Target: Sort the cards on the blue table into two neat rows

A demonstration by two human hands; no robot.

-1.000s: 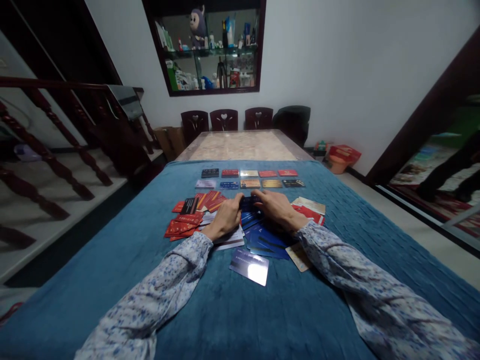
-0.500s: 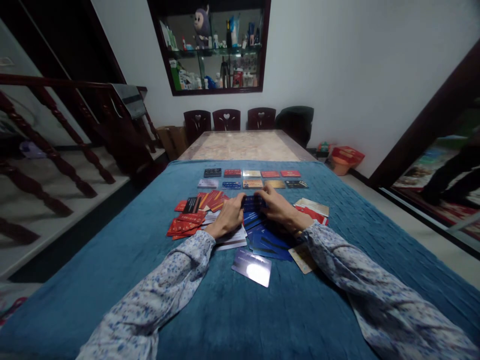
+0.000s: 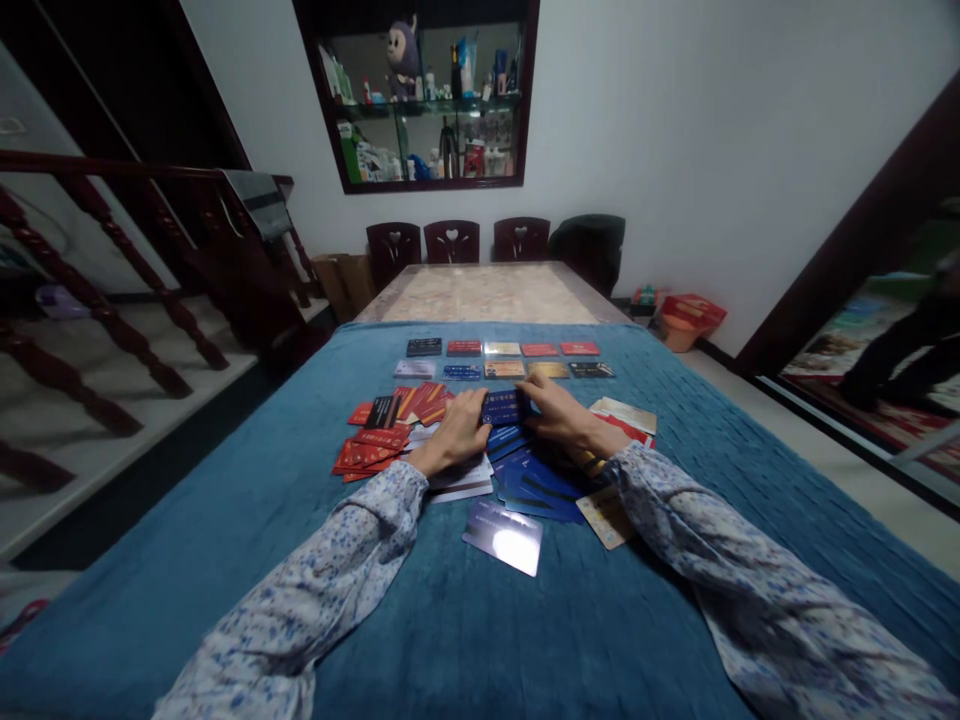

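Observation:
Between my two hands is a dark blue card with pale print on its face; whether more cards sit behind it I cannot tell. My left hand grips its left edge and my right hand its right edge. Fanned blue cards lie just below it on the blue cloth. White cards are partly covered by my left hand. Nearer me lies a shiny silvery-purple card. Red cards spread out to the left, while a pale yellow card lies beside my right sleeve.
Beyond my hands, two rows of cards in small piles include a black one and a gold one. More red and pale cards lie right of my right hand. The blue cloth covers the near part of the table.
The dark blue card's face now shows more clearly, with its print visible. My hands stay at its two sides and have hardly moved.

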